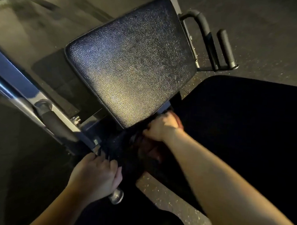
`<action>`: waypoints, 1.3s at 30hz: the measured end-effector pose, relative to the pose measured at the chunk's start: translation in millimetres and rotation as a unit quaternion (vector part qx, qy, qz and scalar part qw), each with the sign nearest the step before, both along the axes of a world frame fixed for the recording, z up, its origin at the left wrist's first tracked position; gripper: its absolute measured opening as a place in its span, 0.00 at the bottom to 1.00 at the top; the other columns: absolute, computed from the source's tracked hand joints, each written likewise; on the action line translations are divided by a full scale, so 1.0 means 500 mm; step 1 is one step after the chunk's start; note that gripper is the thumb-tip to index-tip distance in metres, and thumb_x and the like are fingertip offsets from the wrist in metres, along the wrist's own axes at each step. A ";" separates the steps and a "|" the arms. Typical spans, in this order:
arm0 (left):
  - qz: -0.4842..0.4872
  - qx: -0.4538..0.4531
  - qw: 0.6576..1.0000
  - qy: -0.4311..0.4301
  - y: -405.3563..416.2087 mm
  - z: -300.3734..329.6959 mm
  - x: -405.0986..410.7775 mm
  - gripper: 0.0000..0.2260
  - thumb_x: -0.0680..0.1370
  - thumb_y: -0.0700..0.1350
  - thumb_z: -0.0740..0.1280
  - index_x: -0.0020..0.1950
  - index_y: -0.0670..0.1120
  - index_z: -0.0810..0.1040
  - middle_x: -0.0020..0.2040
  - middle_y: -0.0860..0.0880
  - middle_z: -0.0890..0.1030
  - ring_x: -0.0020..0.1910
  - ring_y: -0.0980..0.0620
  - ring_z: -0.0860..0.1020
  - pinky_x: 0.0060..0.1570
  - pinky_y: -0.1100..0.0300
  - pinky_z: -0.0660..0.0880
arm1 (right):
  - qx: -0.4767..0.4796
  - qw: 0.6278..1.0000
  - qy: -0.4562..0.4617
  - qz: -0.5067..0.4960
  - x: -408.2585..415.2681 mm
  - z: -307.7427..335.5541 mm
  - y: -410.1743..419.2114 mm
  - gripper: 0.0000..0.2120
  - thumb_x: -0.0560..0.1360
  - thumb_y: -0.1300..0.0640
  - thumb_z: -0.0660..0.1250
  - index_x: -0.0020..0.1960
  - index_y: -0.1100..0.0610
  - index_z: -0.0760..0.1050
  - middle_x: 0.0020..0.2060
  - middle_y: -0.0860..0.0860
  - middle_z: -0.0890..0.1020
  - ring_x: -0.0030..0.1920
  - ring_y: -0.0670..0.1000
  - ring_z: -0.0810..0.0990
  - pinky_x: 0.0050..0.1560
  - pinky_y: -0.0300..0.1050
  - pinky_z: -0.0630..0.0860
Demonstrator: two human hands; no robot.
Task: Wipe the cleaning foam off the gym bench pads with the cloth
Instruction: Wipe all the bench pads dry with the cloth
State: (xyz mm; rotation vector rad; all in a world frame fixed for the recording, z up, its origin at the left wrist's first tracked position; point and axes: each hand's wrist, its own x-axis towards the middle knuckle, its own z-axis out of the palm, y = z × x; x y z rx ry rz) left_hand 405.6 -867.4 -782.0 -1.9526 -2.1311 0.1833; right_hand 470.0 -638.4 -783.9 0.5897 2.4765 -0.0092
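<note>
A black textured bench pad (130, 62) fills the middle of the view, tilted, with a speckled sheen and no clear clumps of foam. My right hand (160, 127) is at the pad's near corner with its fingers curled, pressed against the pad's edge. It holds a dark reddish cloth (150, 150), which hangs in shadow below the hand. My left hand (97, 175) grips a metal bar of the bench frame, whose silver end cap (116, 196) sticks out below the fist.
Two black padded handles (224, 47) stick out to the right of the pad. The blue-grey metal frame (15, 83) runs down the left with a padded grip (56, 124). Speckled rubber floor (173, 201) lies below; a dark shape covers the right side.
</note>
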 end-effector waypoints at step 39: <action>0.005 0.051 0.999 -0.014 0.001 -0.003 0.007 0.16 0.71 0.49 0.60 0.26 0.44 0.72 0.20 0.46 0.71 0.20 0.48 0.71 0.34 0.57 0.70 | -0.077 0.997 -0.027 0.015 0.203 0.114 -0.175 0.33 0.81 0.50 0.55 0.77 0.43 0.38 0.77 0.54 0.41 0.76 0.59 0.38 0.71 0.67 0.40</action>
